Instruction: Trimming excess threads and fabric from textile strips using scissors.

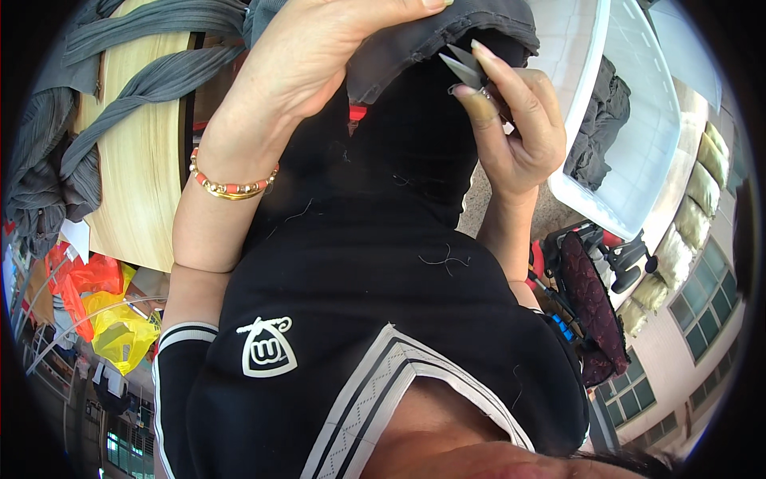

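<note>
Near the top edge, my left hand [319, 60] grips a dark grey piece of cloth [495, 24], its thumb lying along the top of it and the other fingers mostly hidden. A stitched, curved edge of the cloth faces my right hand [523, 132]. That hand is closed around a small pair of thread snips [465, 70], thumb and forefinger on either side. The two pointed blades stand apart and point toward the cloth, just below its edge. Loose threads [447, 259] cling to the black clothing on my body.
To the left is a light wooden tabletop [132, 191] with twisted grey cloth strips [152, 84] draped over it. A white plastic bin [638, 184] at right holds crumpled dark cloth [598, 128]. Red and yellow plastic bags [120, 327] hang lower left; a dark red cushioned piece [586, 303] stands lower right.
</note>
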The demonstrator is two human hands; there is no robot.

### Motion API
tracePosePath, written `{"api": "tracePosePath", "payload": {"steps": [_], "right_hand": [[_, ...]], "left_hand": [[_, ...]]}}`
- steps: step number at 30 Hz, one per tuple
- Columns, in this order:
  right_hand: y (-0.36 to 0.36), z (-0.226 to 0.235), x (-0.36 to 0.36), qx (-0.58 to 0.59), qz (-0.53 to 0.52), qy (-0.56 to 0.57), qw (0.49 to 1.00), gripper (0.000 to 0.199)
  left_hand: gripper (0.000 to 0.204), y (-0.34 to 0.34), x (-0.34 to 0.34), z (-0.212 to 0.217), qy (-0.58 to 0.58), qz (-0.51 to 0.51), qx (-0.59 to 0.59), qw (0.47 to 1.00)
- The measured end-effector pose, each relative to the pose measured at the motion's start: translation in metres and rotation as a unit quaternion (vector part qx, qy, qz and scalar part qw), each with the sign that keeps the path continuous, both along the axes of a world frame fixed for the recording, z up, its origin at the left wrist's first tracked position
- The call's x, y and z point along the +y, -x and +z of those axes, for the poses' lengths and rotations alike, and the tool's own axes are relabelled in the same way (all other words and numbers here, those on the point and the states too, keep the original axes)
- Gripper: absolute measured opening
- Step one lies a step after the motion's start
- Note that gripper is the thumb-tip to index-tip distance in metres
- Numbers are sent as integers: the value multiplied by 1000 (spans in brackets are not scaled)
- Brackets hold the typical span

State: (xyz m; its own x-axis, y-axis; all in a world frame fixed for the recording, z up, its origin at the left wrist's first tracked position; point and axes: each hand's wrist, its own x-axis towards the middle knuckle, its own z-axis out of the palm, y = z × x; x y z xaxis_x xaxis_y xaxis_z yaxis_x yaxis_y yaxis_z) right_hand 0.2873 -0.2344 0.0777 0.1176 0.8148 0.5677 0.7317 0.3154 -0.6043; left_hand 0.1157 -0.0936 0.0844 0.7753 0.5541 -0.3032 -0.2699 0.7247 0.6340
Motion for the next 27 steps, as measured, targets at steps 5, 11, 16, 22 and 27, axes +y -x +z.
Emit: {"api": "tracePosePath", "payload": {"steps": [5,11,16,22,27], "right_hand": [[7,-4,0,-1,9,3,1000,53],[8,-8,0,-13,3,-16,1000,52],[11,-8,5,5,-10,-37,999,52],[18,5,6,219,-31,48,974,53],[-8,-5,24,213,15,121,969,35]], "left_hand": [[12,-8,6,-21,-132,-11,-235,963],[11,-2,5,-7,76,1,-41,996],[11,-4,4,-10,123,-10,-67,990],[12,-1,2,-16,118,-54,-76,989],[13,5,1,-13,64,-56,-38,996]]}}
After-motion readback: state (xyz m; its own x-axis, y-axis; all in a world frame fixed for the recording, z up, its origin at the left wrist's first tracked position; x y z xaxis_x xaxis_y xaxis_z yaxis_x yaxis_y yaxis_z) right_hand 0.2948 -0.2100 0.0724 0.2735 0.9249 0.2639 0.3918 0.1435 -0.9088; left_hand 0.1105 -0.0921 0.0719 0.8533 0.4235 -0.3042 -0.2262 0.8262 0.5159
